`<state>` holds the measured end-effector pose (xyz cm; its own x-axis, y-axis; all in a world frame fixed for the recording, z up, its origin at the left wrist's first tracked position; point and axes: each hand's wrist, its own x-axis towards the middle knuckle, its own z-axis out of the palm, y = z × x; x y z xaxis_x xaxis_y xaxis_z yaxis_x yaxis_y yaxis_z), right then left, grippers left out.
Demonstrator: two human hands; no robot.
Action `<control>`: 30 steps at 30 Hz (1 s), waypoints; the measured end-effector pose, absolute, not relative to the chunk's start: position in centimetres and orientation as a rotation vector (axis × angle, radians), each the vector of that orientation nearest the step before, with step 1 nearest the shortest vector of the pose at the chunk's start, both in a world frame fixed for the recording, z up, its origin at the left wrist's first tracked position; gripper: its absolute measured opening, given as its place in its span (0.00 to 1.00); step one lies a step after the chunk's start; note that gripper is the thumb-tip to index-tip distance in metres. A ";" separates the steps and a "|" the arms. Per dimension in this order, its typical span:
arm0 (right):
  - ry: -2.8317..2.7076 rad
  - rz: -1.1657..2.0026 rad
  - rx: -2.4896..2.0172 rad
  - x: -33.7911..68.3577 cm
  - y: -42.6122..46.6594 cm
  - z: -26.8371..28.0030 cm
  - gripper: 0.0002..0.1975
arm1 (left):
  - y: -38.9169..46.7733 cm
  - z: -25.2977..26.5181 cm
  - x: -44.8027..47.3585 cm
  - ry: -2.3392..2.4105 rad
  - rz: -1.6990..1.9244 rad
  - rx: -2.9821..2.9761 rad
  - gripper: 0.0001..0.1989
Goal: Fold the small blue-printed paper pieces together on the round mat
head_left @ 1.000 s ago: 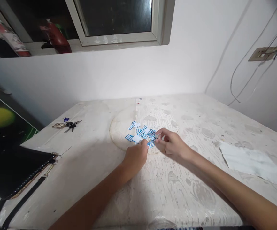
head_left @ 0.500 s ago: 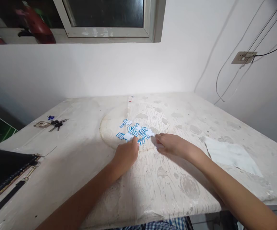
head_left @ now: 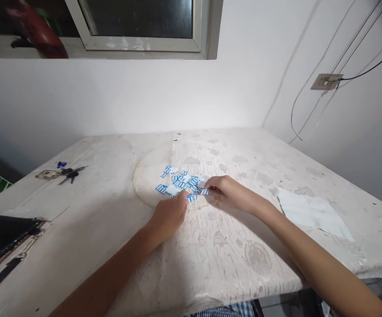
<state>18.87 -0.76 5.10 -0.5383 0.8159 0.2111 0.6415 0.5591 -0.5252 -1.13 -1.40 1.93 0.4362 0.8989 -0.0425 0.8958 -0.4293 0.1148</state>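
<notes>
Since half a second ago, the right hand (head_left: 233, 193) has shifted inward to the right edge of the pile of blue-lined pieces (head_left: 179, 181), and what shows at its fingertips, plain white then, now bears blue stripes. The left hand (head_left: 168, 215) has stayed at the pile's near edge.

Right fingers are clamped on a striped piece (head_left: 205, 191). Left fingers are bunched at the thumb; whether they pinch a piece or only press on the pile, I cannot tell. Several plain white pieces (head_left: 173, 189) lie among the lined ones, mostly flat and overlapping.

Around the pile runs a faint brown ring mark (head_left: 133, 177) on the pale, blotchy worktop (head_left: 124, 251). Beyond it, near the wall (head_left: 127, 94), sits a tiny red scrap (head_left: 175, 140). Well to the right lies a white sheet (head_left: 313, 213); well to the left, keys (head_left: 71, 175) beside a small blue object (head_left: 61, 164), with a black bag (head_left: 4, 237) nearer the front. Above, a red bottle (head_left: 43, 37) leans by the window (head_left: 141, 20).
</notes>
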 end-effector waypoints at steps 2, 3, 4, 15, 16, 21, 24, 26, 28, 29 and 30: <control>-2.354 0.605 -1.136 18.5 -1.0 5.1 0.10 | -1.4 1.8 -1.1 1.566 0.085 2.573 0.14; -2.364 0.632 -1.131 18.3 -1.1 5.0 0.10 | -1.4 1.7 -1.1 1.552 0.104 2.580 0.14; -2.378 0.645 -1.133 18.2 -1.2 4.9 0.10 | -1.4 1.6 -1.0 1.540 0.115 2.587 0.15; -2.522 0.340 -1.162 17.5 -1.3 3.8 0.12 | -1.6 1.5 -1.0 1.435 0.080 2.680 0.15; -2.522 0.318 -1.156 17.5 -1.4 3.7 0.12 | -1.7 1.5 -1.0 1.438 0.084 2.682 0.16; -2.480 0.249 -1.197 17.3 -1.5 3.3 0.12 | -2.1 1.6 -0.7 1.470 0.154 2.681 0.15; -2.500 0.243 -1.166 17.0 -1.5 3.1 0.11 | -2.1 1.4 -0.4 1.510 0.169 2.672 0.12; -2.459 0.191 -1.244 17.1 -1.3 3.1 0.09 | -2.0 1.1 -0.2 1.553 0.146 2.659 0.13; -2.366 0.094 -1.415 17.7 -0.9 3.2 0.10 | -1.8 0.8 -0.1 1.610 0.128 2.644 0.13; -2.315 0.036 -1.499 18.1 -0.5 3.2 0.11 | -1.7 0.7 -0.1 1.637 0.122 2.637 0.13; -2.279 -0.015 -1.557 18.4 -0.2 3.1 0.12 | -1.6 0.6 -0.1 1.663 0.116 2.632 0.12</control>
